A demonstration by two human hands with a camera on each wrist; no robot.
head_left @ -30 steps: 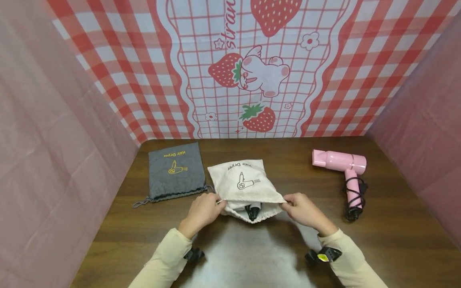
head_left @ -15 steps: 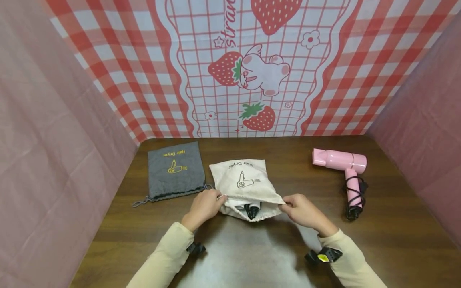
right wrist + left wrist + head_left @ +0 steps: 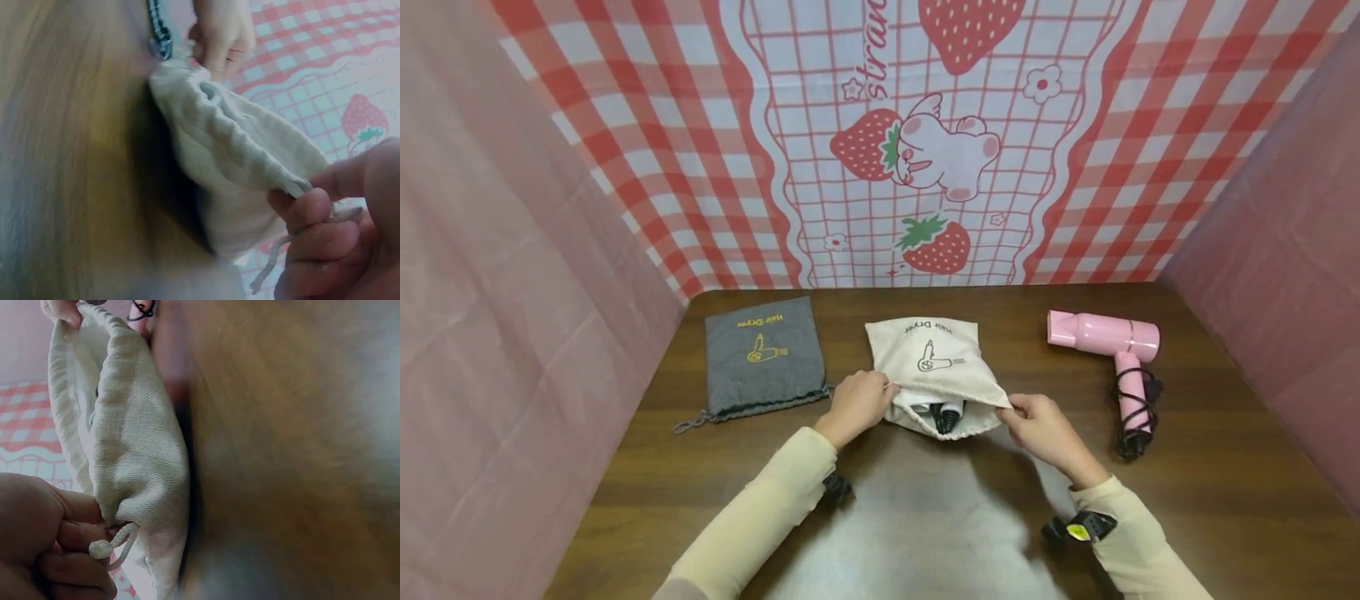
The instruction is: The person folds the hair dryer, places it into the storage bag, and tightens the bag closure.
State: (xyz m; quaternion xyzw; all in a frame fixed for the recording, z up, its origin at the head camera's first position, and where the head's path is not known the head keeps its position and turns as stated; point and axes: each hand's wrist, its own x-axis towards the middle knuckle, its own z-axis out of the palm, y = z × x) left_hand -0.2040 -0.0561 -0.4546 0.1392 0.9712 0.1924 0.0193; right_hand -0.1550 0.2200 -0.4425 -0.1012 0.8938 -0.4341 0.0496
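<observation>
On the brown counter (image 3: pixel 940 533), we find the white bag (image 3: pixel 951 357) near the middle, its mouth gaping toward 6 o'clock. From it, the grey bag (image 3: pixel 765 362) lies flat at 9 o'clock, and the pink dryer (image 3: pixel 1101 335) at 3, wrapped in a black cord (image 3: pixel 1138 408). The left hand (image 3: pixel 859 407) pinches the mouth's corner at 8 o'clock and the right hand (image 3: pixel 1042 431) the one at 4, so each grip is closed on cloth. Between them we see a white handle (image 3: pixel 952 409) with a black end, inside. A knotted drawstring (image 3: pixel 103 549) hangs by the left hand. We judge the step in hand to be straightening the loaded bag's mouth; the next move probably calls for an even tug on both corners, without spilling the handle toward 6 o'clock.
</observation>
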